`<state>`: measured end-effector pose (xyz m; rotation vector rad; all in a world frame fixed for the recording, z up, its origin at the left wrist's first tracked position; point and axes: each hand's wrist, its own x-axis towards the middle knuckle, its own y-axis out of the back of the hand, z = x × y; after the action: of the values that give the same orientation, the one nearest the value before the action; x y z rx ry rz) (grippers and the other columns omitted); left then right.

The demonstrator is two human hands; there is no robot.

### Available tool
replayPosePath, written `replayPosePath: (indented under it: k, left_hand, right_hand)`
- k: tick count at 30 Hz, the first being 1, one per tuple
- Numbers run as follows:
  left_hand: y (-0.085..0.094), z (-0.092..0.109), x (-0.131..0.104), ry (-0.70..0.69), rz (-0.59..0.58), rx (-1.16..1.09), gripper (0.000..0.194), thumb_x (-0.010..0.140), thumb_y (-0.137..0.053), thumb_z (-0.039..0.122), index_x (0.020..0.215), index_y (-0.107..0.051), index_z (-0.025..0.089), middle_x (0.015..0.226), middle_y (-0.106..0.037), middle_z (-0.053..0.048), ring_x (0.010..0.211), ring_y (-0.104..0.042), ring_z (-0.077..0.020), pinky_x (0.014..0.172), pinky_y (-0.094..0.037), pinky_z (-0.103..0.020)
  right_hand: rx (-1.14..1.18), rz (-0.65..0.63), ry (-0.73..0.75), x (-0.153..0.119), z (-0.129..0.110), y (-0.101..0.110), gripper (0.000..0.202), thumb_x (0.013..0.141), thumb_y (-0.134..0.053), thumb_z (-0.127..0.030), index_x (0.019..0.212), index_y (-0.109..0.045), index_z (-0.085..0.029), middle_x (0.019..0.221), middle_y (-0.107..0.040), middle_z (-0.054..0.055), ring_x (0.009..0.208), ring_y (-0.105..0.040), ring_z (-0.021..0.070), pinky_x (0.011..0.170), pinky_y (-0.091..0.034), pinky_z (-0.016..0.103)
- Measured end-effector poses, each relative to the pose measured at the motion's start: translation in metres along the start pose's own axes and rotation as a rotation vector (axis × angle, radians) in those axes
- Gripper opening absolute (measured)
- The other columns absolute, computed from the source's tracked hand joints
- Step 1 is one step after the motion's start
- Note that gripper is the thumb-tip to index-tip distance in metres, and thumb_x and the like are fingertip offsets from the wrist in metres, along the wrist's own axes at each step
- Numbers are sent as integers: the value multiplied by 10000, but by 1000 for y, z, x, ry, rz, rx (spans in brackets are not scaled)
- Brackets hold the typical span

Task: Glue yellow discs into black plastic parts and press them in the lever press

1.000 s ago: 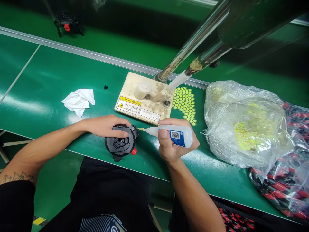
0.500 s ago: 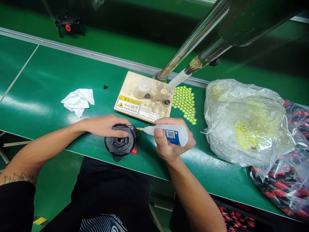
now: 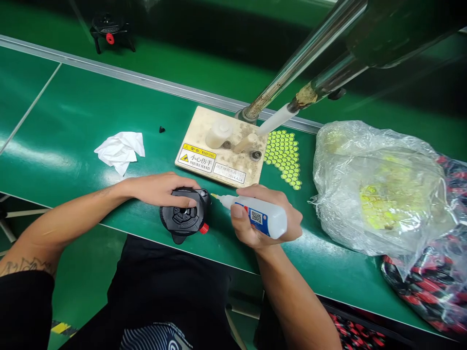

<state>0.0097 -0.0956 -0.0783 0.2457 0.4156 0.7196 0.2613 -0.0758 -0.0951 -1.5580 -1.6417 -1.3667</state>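
A round black plastic device (image 3: 183, 221) with a red knob (image 3: 204, 228) lies on the green bench. My left hand (image 3: 164, 190) grips it from the far left, thumb across its top face and fingers behind it. In my right hand (image 3: 251, 228) is a white squeeze bottle (image 3: 275, 218) of glue with a blue label, tilted so its yellowish nozzle points left. The nozzle tip is just right of the small round socket (image 3: 204, 193) at the device's upper right corner, apart from it.
Beyond my hands stands a press with a beige base (image 3: 222, 146). Yellow-green round pieces (image 3: 286, 155) lie beside it. A plastic bag (image 3: 365, 184) fills the right; a white tissue (image 3: 120, 150) and a small black piece (image 3: 162, 129) lie left. Another black device (image 3: 109, 31) sits at the back.
My right hand has drawn the bottle slightly right and towards me, its nozzle moving off the device's corner. My left hand keeps its hold. The view has shifted slightly.
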Motion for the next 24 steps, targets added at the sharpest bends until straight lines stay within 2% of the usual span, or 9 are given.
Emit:
replayPosePath:
  k: [7, 13, 17, 24]
  left_hand:
    - [-2, 5, -1, 8, 26, 3, 337, 1049, -594, 403, 1279, -691, 176, 1145, -801, -68, 948, -755, -186, 772, -542, -257]
    - [-7, 24, -10, 113, 80, 189, 365, 1045, -551, 427, 1245, -725, 176, 997, -803, -70, 769, -720, -190, 646, -467, -283]
    - [-10, 29, -13, 126, 81, 224, 381, 1054, -530, 449, 1233, -728, 177, 995, -805, -68, 780, -729, -193, 648, -460, -286]
    - [-11, 28, -14, 113, 96, 211, 348, 1046, -546, 426, 1212, -731, 183, 974, -803, -64, 759, -725, -191, 630, -453, -289]
  right_hand:
    - [-28, 20, -9, -2, -2, 1, 120, 972, -699, -348, 966, -686, -229, 728, -723, 5, 540, -668, 176, 459, -586, 323]
    - [89, 79, -60, 1, -7, 8, 155, 949, -735, -322, 1069, -715, -226, 820, -724, 9, 607, -674, 173, 494, -592, 332]
    - [115, 42, -60, 3, -11, 7, 152, 968, -714, -297, 1114, -700, -256, 826, -725, 7, 613, -680, 182, 497, -601, 348]
    - [78, -55, -64, 2, -13, 8, 72, 949, -730, -281, 973, -684, -231, 760, -716, -6, 576, -663, 162, 472, -586, 320]
